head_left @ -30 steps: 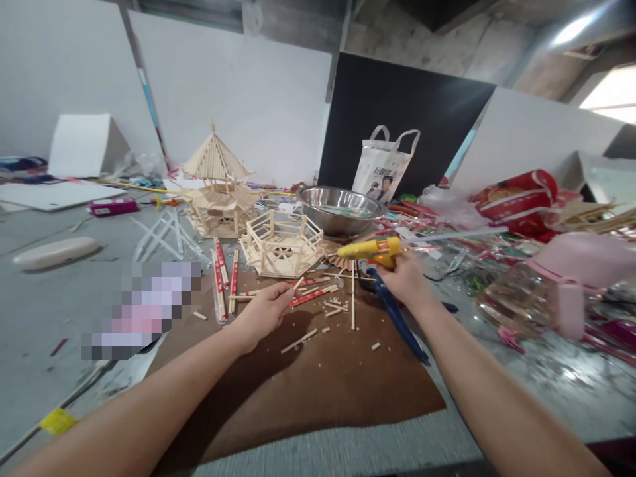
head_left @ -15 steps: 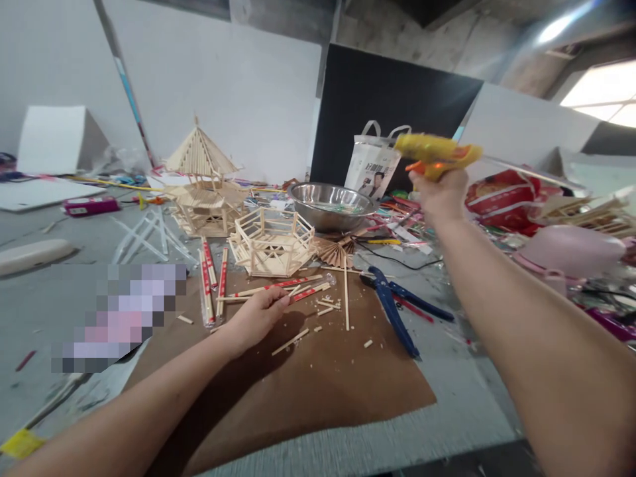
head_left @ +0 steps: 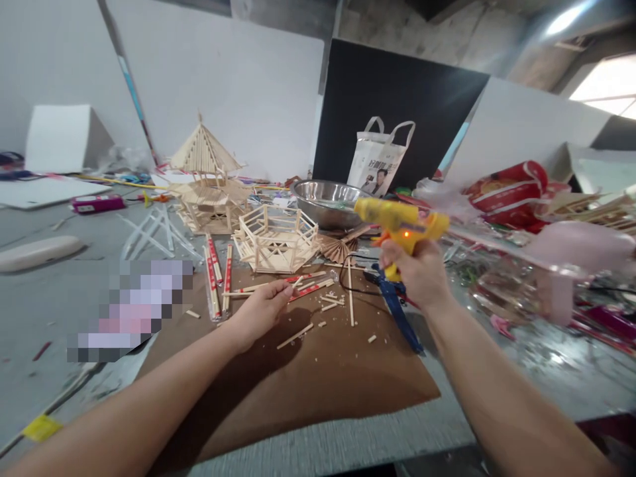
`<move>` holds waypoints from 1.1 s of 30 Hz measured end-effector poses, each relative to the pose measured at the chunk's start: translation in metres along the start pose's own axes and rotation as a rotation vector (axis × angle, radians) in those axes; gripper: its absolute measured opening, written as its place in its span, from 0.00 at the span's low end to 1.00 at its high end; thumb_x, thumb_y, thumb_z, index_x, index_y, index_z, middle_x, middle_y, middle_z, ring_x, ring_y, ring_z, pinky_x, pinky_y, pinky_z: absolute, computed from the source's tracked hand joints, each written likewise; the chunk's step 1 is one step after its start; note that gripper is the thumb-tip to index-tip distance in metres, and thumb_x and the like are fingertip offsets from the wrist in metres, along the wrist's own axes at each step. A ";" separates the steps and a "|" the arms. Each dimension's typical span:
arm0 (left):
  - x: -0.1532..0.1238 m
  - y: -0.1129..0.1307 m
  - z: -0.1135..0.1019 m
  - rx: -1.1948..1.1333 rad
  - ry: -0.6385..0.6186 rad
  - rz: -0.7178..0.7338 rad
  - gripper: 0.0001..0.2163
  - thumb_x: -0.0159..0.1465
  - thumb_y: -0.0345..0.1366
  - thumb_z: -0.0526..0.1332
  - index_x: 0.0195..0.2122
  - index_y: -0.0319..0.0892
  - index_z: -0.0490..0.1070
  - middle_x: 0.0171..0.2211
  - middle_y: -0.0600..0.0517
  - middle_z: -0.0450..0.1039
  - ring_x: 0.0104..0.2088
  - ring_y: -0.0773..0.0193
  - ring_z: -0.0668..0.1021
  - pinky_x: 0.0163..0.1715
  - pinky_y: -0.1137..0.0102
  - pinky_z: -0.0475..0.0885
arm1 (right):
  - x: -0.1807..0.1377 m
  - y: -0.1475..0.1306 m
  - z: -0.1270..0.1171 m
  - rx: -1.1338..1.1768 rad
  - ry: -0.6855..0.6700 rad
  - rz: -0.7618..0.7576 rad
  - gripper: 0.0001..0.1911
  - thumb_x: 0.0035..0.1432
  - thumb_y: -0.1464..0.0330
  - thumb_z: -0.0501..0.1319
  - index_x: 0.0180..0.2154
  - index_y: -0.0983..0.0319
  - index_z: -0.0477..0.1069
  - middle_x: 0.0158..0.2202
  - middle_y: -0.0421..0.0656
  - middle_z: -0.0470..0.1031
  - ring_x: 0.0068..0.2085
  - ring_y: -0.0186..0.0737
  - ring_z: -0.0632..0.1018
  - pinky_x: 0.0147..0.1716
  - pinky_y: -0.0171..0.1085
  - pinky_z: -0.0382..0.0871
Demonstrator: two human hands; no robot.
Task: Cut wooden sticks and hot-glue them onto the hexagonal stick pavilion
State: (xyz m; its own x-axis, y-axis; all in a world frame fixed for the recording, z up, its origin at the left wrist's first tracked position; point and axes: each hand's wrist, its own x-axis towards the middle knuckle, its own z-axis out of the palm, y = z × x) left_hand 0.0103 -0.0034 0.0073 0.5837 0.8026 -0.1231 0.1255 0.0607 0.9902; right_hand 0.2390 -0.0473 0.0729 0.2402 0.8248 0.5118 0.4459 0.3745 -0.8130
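Burns and stray glue look like the main dangers here. The right hand is wrapped round a yellow glue gun, raised over the far right part of the brown sheet, with its small lamp lit and its nose pointing left, so I would treat the tip as hot. The left hand is nearly closed, thumb and fingertips pinching a short stick just above the sheet, in front of the railed wooden frame. With so little stick standing clear of the fingers, a tip brought to it carelessly could touch skin, or glue could run down onto the thumb. The nozzle blurs against the steel bowl, so I can't be sure whether a drip hangs there; if one does, it could fall on the paper fan or string across the frame's thin rails.

The black cord loops low over the right part of the sheet, near the blue-handled cutters; a quick pull could snag them or sweep away the cut pieces. Behind the gun, clutter crowds the worktop, and a backward swing might knock the pink-lidded jug. Squeezing the short stick too hard could make it twist or shoot out of the pinch
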 end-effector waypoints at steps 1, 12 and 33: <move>0.000 0.000 0.000 -0.022 0.000 -0.015 0.12 0.55 0.46 0.50 0.27 0.41 0.58 0.14 0.62 0.45 0.13 0.76 0.51 0.12 0.79 0.45 | -0.011 0.005 0.005 0.053 -0.046 0.062 0.09 0.45 0.63 0.59 0.27 0.63 0.65 0.16 0.36 0.63 0.18 0.28 0.66 0.17 0.30 0.61; 0.003 -0.005 0.000 0.006 0.021 -0.026 0.13 0.57 0.45 0.47 0.30 0.41 0.61 0.10 0.61 0.52 0.10 0.76 0.53 0.10 0.79 0.44 | -0.032 0.036 0.021 0.035 -0.350 0.300 0.10 0.42 0.66 0.60 0.29 0.63 0.68 0.24 0.40 0.70 0.20 0.30 0.68 0.20 0.32 0.64; 0.001 -0.004 0.000 -0.019 0.026 -0.007 0.12 0.57 0.44 0.48 0.29 0.40 0.61 0.11 0.59 0.57 0.11 0.76 0.56 0.10 0.79 0.47 | -0.039 0.039 0.031 -0.020 -0.411 0.157 0.13 0.42 0.66 0.61 0.35 0.60 0.71 0.31 0.40 0.74 0.31 0.37 0.74 0.32 0.38 0.70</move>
State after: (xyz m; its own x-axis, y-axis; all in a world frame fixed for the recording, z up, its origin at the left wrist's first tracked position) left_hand 0.0110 -0.0028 0.0034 0.5614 0.8174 -0.1288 0.1141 0.0777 0.9904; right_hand 0.2205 -0.0523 0.0131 -0.0546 0.9725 0.2263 0.4494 0.2264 -0.8642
